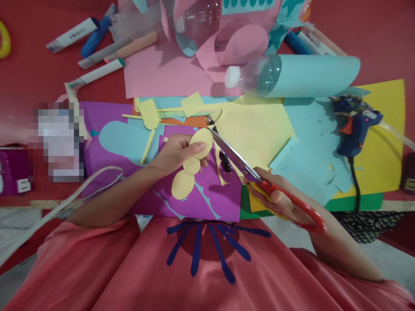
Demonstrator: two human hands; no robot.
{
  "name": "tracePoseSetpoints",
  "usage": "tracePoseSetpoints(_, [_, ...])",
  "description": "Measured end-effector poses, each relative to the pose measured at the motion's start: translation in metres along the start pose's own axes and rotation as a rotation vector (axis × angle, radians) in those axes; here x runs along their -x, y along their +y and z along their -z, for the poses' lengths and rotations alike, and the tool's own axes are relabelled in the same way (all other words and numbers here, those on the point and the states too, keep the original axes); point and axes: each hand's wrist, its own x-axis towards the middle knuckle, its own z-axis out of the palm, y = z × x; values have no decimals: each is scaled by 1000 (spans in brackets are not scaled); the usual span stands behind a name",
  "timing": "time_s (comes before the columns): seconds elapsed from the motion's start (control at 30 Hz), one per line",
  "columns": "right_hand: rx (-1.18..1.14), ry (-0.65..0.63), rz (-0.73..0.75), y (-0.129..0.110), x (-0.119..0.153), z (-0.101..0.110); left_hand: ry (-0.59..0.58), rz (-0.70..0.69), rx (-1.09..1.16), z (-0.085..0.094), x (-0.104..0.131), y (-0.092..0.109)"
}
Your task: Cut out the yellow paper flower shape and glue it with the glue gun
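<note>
While your pink-draped lap fills the near edge, your right hand (pixel 279 201) grips the red-handled scissors (pixel 246 166), blades parted beside the yellow paper cutout (pixel 191 166), a chain of rounded lobes that your left hand (pixel 177 151) pinches between thumb and fingers over the purple sheet (pixel 207 203). Just beyond lie flat yellow and pale blue card scraps, with a dark blue glue gun (pixel 355 127) to the right. Farther off, a clear plastic bottle (pixel 256 75) lies sleeved in rolled blue paper, near markers (pixel 97 73) on the red surface.
</note>
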Motion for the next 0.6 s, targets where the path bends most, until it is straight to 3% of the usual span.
tracePoseSetpoints(0.17, [264,57,12,-22,-2,10,19,7,12,-1,0,-1])
tracePoseSetpoints(0.3, [673,364,18,-35,-9,27,108,-67,-22,-1,0,1])
tracePoseSetpoints(0.47, [1098,637,102,-19,-21,57,248,-191,-130,3,-4,-3])
tracePoseSetpoints(0.6, [1179,668,114,-11,-22,81,257,-217,-96,6,-8,-7])
